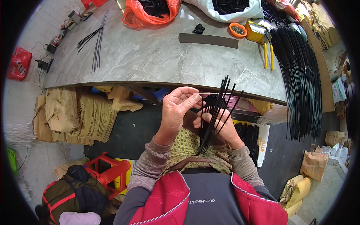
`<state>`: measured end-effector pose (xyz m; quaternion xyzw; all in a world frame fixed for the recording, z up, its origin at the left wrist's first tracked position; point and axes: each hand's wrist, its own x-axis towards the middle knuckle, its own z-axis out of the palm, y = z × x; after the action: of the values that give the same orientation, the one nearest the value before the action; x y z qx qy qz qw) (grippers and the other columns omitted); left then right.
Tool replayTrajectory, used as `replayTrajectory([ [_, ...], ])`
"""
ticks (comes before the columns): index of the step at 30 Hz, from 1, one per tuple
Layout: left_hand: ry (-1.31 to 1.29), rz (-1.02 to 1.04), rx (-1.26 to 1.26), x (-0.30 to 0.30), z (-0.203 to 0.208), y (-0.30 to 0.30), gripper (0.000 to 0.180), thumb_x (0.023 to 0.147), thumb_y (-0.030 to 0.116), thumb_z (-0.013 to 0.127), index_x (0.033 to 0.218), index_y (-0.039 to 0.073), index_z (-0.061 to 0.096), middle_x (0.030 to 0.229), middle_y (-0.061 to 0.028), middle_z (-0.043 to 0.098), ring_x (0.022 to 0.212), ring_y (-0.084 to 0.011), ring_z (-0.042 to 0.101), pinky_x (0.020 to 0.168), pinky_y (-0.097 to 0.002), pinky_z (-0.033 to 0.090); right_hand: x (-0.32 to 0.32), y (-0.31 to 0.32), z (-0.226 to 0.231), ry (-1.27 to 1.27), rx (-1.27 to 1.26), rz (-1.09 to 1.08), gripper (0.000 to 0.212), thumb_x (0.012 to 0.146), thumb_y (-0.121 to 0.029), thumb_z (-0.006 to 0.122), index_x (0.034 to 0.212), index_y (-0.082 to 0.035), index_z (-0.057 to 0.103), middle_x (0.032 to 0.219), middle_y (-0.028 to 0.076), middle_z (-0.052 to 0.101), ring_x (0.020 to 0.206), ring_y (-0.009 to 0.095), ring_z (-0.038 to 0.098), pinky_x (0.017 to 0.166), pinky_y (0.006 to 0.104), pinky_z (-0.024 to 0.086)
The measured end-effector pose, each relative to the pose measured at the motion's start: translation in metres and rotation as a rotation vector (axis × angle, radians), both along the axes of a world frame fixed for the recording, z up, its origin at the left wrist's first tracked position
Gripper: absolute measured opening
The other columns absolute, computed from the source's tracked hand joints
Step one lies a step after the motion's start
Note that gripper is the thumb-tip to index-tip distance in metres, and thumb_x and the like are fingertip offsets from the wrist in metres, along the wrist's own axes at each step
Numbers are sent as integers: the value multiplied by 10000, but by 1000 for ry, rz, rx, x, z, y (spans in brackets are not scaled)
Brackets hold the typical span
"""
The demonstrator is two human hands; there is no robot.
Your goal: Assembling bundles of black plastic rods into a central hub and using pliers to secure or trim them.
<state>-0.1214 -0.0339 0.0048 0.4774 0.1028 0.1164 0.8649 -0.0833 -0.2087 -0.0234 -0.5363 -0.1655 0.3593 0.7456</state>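
My right hand (224,127) is closed around a loose bunch of thin black rods (214,120), which stand tilted in front of my lap with their upper ends fanned apart. Close beside it, my left hand (179,109) pinches thumb and fingertips together near the rods' upper part. A fine pale line seems to run from those fingertips toward the rods; what exactly they hold is too small to tell. Below both hands lies a patterned yellow-green cloth (183,144) over my lap.
Ahead is a grey marbled table (150,56) with a few loose rods (98,48), a red bag (131,17), a white sack (225,15), an orange bowl (233,30) and yellow-handled pliers (268,52). A thick bundle of black rods (300,78) overhangs its right edge. A red stool (112,172) stands lower left.
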Motion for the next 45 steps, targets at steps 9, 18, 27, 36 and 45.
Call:
replayTrajectory([
  [9, 92, -28, -93, -5, -4, -4, 82, 921, -22, 659, 1001, -40, 654, 803, -132, 706, 662, -174, 683, 540, -289, 550, -1, 0, 2, -19, 19, -7, 250, 1017, -132, 564, 1167, 57, 633, 927, 134, 725, 838, 213, 725, 755, 330, 604],
  [18, 48, 44, -52, -5, -2, -13, 73, 950, 31, 654, 947, -38, 630, 781, -131, 689, 556, -129, 608, 415, -274, 482, 0, 0, -5, -63, 52, -7, 230, 1029, -156, 551, 1089, 45, 647, 907, 126, 733, 831, 197, 722, 751, 323, 600],
  [27, 83, -98, -48, 0, 5, -2, 91, 939, 10, 661, 1014, -28, 628, 889, -145, 710, 649, -140, 649, 553, -297, 543, 6, -2, -3, -41, 70, -3, 244, 1034, -125, 532, 1202, 28, 622, 944, 121, 736, 861, 185, 722, 766, 308, 594],
  [36, 45, 115, 438, 40, 30, 66, 95, 934, 55, 668, 993, -18, 657, 842, -104, 712, 730, -158, 695, 683, -267, 566, 14, -1, -7, 17, 41, 1, 227, 1021, -144, 565, 1066, 63, 649, 897, 147, 737, 841, 197, 723, 761, 304, 583],
  [45, -133, 96, 992, 199, 31, 98, 116, 882, 77, 701, 925, -30, 688, 803, -61, 704, 705, -100, 643, 658, -253, 508, 25, 1, -17, -11, 72, 46, 194, 1036, -106, 526, 1120, 21, 647, 939, 123, 745, 855, 141, 705, 753, 265, 573],
])
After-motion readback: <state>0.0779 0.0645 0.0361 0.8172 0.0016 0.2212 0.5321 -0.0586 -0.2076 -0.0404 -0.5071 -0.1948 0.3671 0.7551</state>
